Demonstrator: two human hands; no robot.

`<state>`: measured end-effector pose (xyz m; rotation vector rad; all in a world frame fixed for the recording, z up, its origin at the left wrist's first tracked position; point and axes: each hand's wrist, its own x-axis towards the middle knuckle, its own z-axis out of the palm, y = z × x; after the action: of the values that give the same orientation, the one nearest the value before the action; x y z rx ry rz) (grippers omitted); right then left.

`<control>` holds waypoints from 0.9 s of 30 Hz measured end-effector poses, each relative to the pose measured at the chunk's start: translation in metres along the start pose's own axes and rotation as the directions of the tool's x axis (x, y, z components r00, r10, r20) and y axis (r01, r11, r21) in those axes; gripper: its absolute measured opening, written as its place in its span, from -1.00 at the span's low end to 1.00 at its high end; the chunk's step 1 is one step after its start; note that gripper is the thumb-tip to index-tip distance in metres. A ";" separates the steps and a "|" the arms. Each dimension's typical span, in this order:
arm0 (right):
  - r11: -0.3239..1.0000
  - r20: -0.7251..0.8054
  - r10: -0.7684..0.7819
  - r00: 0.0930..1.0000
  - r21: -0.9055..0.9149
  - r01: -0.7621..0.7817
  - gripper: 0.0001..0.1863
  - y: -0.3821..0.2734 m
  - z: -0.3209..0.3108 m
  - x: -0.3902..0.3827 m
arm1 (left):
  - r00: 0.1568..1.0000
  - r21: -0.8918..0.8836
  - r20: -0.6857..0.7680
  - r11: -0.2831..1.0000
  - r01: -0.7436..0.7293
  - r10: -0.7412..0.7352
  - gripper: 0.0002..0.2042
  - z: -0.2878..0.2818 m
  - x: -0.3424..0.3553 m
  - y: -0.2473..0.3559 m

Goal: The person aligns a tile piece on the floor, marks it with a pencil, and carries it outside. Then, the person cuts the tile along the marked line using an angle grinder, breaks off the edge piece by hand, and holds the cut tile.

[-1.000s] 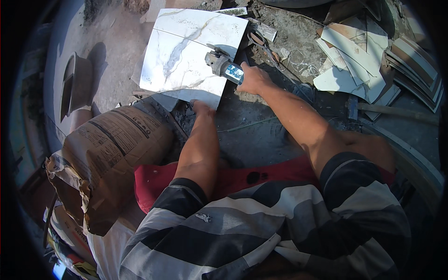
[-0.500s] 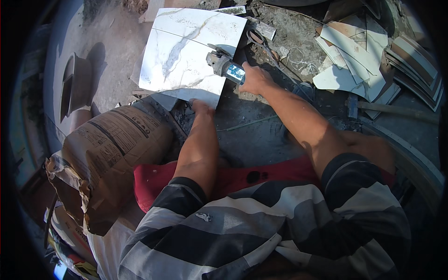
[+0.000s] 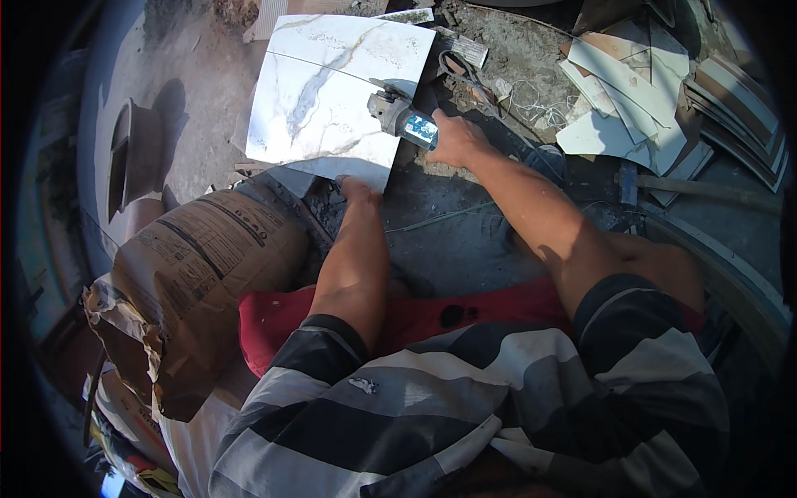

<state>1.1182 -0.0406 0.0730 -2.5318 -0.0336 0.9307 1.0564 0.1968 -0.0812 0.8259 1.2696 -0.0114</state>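
Observation:
A white tile (image 3: pixel 299 124) with grey marble veining lies in front of me. A thin straight line runs across it from the left edge to the grinder's disc. My right hand (image 3: pixel 461 139) is wrapped round the body of an angle grinder (image 3: pixel 407 120), whose head and disc sit over the tile's right part. At the tile's near edge, my left hand (image 3: pixel 360 192) grips the corner region; some of its fingers are hidden. My left hand and the grinder are apart.
An opened brown paper sack (image 3: pixel 207 249) stands at my left, with a grey bucket-like container (image 3: pixel 133 158) beyond it. Tile offcuts (image 3: pixel 627 100) lie in a heap at the right, beside a stack of tile strips (image 3: pixel 739 116). A hammer-like tool (image 3: pixel 628 183) and loose cable (image 3: pixel 465 70) lie nearby.
The view has shifted very slightly. Both hands, the grinder and the tile keep nearly the same places.

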 end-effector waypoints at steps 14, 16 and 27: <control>1.000 0.009 0.026 1.000 -0.012 -0.026 -0.26 0.003 -0.002 -0.004 | 0.999 -0.016 0.047 1.000 0.007 -0.007 -0.55 -0.001 0.004 -0.002; 0.999 0.011 0.027 1.000 -0.019 -0.027 -0.26 0.004 -0.002 -0.005 | 0.999 -0.048 0.041 0.999 -0.006 0.008 -0.54 0.000 0.002 -0.001; 1.000 0.024 0.026 0.999 -0.004 -0.026 -0.28 0.006 -0.004 -0.009 | 0.999 -0.026 0.026 0.999 -0.019 0.020 -0.52 -0.003 0.006 -0.002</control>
<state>1.1131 -0.0489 0.0784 -2.5296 -0.0099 0.9722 1.0554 0.1996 -0.0877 0.8133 1.2347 0.0094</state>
